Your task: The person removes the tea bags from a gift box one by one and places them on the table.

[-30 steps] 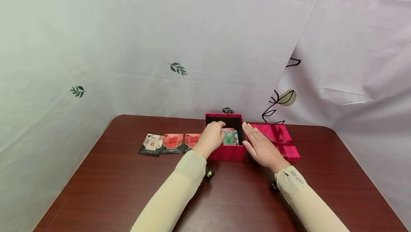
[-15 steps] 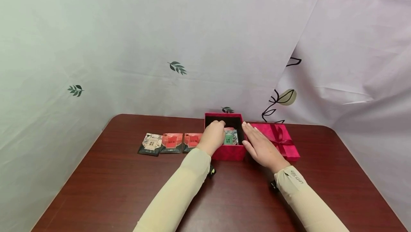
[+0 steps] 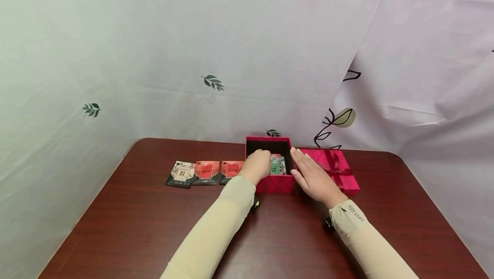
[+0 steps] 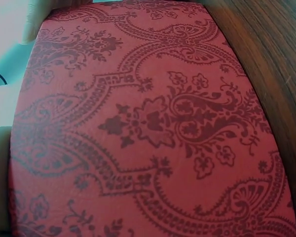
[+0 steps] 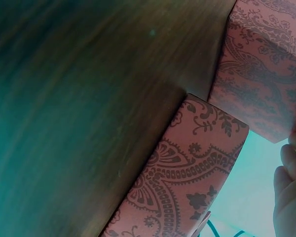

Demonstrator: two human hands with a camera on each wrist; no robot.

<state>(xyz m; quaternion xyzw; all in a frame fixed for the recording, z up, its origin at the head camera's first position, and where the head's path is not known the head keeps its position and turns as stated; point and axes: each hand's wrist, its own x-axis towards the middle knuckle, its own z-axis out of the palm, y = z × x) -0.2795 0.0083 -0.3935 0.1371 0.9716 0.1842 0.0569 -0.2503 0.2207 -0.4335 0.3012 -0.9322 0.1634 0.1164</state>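
My left hand (image 3: pixel 257 166) reaches over the front rim of a red patterned gift box (image 3: pixel 275 185), its fingertips dipping inside. Those fingertips are hidden, so whether they hold anything does not show. Beside the hand, a green tea packet (image 3: pixel 275 168) lies in the box among other packets. My right hand (image 3: pixel 314 176) has its fingers straight along the box's right wall. In the right wrist view the right hand's fingers (image 5: pixel 290 170) are at the edge, near the box (image 5: pixel 259 79). The left wrist view is filled by the box's front wall (image 4: pixel 138 118).
A beige-and-black packet (image 3: pixel 181 174) and red packets (image 3: pixel 206 172), (image 3: pixel 230 171) lie in a row left of the box. The red lid (image 3: pixel 326 163) with a ribbon bow (image 3: pixel 338 170) rests to its right. A printed cloth (image 3: pixel 247 56) hangs behind the table (image 3: pixel 278 236).
My left hand has shifted slightly right and sunk lower into the box, its fingers dropping from sight. My right hand stays in place against the box wall.
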